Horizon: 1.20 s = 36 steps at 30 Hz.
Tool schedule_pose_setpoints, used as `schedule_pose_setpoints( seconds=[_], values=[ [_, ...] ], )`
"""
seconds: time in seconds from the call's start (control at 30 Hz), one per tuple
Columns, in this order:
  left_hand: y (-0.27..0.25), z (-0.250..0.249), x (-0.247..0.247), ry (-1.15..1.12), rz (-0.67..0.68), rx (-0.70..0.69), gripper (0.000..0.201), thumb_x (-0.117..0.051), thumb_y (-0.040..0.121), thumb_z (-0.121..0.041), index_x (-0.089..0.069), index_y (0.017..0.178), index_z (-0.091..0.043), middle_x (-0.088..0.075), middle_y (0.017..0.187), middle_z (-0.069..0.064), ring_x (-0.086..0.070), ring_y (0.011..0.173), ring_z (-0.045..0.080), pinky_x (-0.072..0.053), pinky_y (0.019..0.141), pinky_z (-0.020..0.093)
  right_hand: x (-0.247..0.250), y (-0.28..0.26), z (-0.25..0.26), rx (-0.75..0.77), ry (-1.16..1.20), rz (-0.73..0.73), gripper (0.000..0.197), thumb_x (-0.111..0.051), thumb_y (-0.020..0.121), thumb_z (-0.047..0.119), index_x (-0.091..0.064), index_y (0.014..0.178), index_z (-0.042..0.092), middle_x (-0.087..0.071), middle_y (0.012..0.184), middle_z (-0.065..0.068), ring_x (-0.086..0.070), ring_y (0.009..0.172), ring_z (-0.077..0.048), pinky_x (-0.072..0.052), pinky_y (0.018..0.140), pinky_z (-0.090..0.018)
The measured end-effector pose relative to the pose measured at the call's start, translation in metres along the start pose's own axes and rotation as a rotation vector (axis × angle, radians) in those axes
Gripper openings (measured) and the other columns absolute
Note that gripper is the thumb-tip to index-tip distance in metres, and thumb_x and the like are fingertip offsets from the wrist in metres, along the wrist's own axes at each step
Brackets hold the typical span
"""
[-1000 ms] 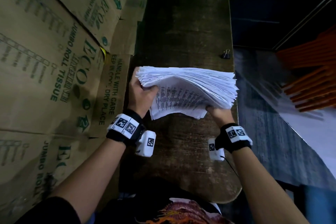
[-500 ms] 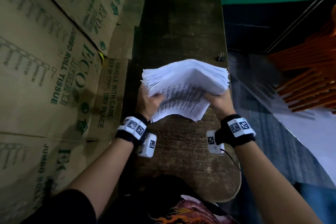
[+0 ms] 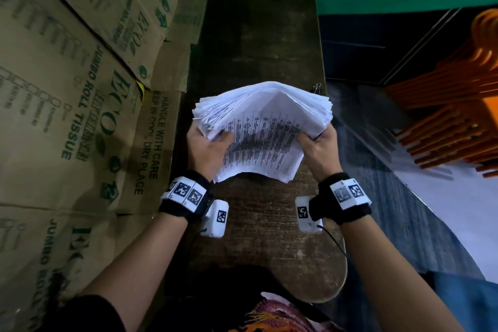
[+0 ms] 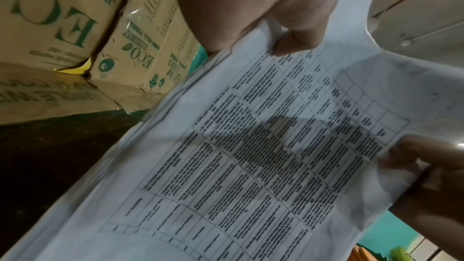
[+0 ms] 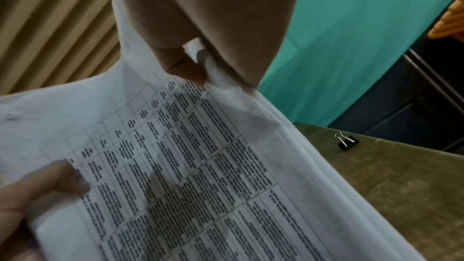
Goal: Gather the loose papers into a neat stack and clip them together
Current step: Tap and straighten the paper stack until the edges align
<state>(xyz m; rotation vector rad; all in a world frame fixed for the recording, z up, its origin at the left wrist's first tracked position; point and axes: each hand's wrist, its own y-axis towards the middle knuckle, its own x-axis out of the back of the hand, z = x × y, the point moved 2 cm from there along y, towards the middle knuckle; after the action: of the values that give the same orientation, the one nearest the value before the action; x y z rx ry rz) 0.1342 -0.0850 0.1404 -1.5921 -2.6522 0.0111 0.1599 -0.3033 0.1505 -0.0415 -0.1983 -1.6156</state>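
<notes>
The left hand [image 3: 207, 148] and right hand [image 3: 319, 147] each grip a side of the paper stack [image 3: 262, 127], held bowed above the wooden table [image 3: 258, 237]. The right wrist view alone clearly shows the black binder clip [image 5: 346, 142] on the table, apart from the sheets; cardboard boxes [image 4: 75, 27] fill the left wrist view.

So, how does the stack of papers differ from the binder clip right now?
The stack of papers is white, large and bowed; the binder clip is black, small and rigid-looking. The stack is held up by the left hand and right hand; the clip lies untouched on the wooden table. Both are over the table's right side.
</notes>
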Motion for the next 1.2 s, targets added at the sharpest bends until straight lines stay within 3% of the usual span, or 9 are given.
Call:
schedule_pose_setpoints(
  seconds=[0.17,0.27,0.37,0.5,0.7,0.9,1.0,1.1,1.2],
  values=[
    [-0.008,0.014,0.001,0.165,0.092,0.052,0.018,-0.064,0.079,0.006,-0.061,0.096,0.000,-0.065,0.081,0.001,-0.062,0.065,-0.004,-0.048,0.059,0.016,-0.002,-0.005,-0.023,-0.122,-0.058,0.059,0.043,-0.050,0.079,-0.015,-0.058,0.109,0.015,-0.064,0.108,-0.007,-0.063,0.101,-0.019,-0.055,0.089,-0.042],
    [-0.007,0.015,0.004,0.083,0.102,0.058,0.031,-0.066,0.077,0.008,-0.055,0.099,-0.010,-0.064,0.087,-0.006,-0.065,0.073,-0.007,-0.051,0.065,0.012,0.007,-0.004,-0.019,-0.129,-0.012,0.079,0.046,-0.057,0.070,-0.009,-0.057,0.112,0.008,-0.065,0.104,0.000,-0.064,0.093,-0.003,-0.053,0.079,-0.025],
    [-0.004,0.008,0.006,0.030,0.163,-0.004,0.032,-0.067,0.070,0.001,-0.045,0.088,0.018,-0.061,0.075,0.011,-0.063,0.067,0.021,-0.050,0.061,0.017,0.016,-0.001,-0.001,-0.013,0.027,0.074,0.050,-0.054,0.065,-0.007,-0.056,0.108,0.018,-0.063,0.099,0.003,-0.061,0.091,-0.002,-0.049,0.078,-0.019],
    [0.000,0.000,-0.005,0.036,0.186,-0.078,0.010,-0.055,0.075,0.023,-0.046,0.079,0.024,-0.053,0.072,0.040,-0.049,0.052,0.019,-0.043,0.059,0.006,0.009,0.007,0.006,0.077,0.000,0.047,0.050,-0.051,0.070,-0.015,-0.055,0.099,0.026,-0.059,0.097,-0.004,-0.059,0.087,0.002,-0.048,0.078,-0.017],
    [0.003,0.010,0.003,-0.041,0.040,-0.014,0.036,-0.069,0.069,0.013,-0.057,0.102,0.010,-0.068,0.092,0.007,-0.069,0.082,0.005,-0.057,0.076,0.022,0.009,0.002,0.008,0.068,0.052,-0.034,0.045,-0.048,0.073,-0.022,-0.056,0.095,0.017,-0.059,0.089,-0.004,-0.058,0.081,-0.008,-0.049,0.072,-0.019],
    [0.004,0.039,-0.006,0.065,0.041,0.170,0.039,-0.068,0.075,0.011,-0.062,0.086,-0.026,-0.067,0.086,-0.008,-0.067,0.079,0.002,-0.059,0.081,0.036,-0.009,-0.006,-0.026,-0.163,-0.027,0.043,0.046,-0.053,0.076,-0.021,-0.055,0.101,0.017,-0.059,0.094,0.014,-0.058,0.079,0.020,-0.046,0.069,-0.003],
    [0.022,0.034,-0.004,0.178,0.039,0.085,0.044,-0.075,0.069,-0.004,-0.063,0.111,-0.009,-0.070,0.091,0.000,-0.070,0.080,0.011,-0.054,0.062,0.014,0.000,0.013,-0.032,-0.187,0.010,0.004,0.048,-0.054,0.075,-0.022,-0.057,0.107,0.014,-0.063,0.095,0.004,-0.063,0.082,0.005,-0.052,0.072,-0.016],
    [0.043,0.040,-0.002,0.168,0.153,0.073,0.065,-0.074,0.066,-0.006,-0.046,0.123,-0.021,-0.064,0.111,-0.002,-0.064,0.095,0.006,-0.054,0.075,0.016,0.007,0.034,-0.049,-0.262,-0.020,0.118,0.051,-0.058,0.076,-0.017,-0.053,0.105,0.025,-0.066,0.101,-0.006,-0.067,0.091,-0.017,-0.058,0.075,-0.030],
    [0.054,0.068,-0.006,0.194,0.257,0.284,0.064,-0.067,0.077,0.004,-0.038,0.130,-0.016,-0.057,0.114,0.001,-0.059,0.099,0.014,-0.051,0.083,0.027,0.002,0.049,-0.087,-0.456,-0.100,0.190,0.043,-0.061,0.074,-0.013,-0.051,0.110,0.008,-0.066,0.109,-0.014,-0.068,0.092,-0.025,-0.058,0.078,-0.041]
  ],
)
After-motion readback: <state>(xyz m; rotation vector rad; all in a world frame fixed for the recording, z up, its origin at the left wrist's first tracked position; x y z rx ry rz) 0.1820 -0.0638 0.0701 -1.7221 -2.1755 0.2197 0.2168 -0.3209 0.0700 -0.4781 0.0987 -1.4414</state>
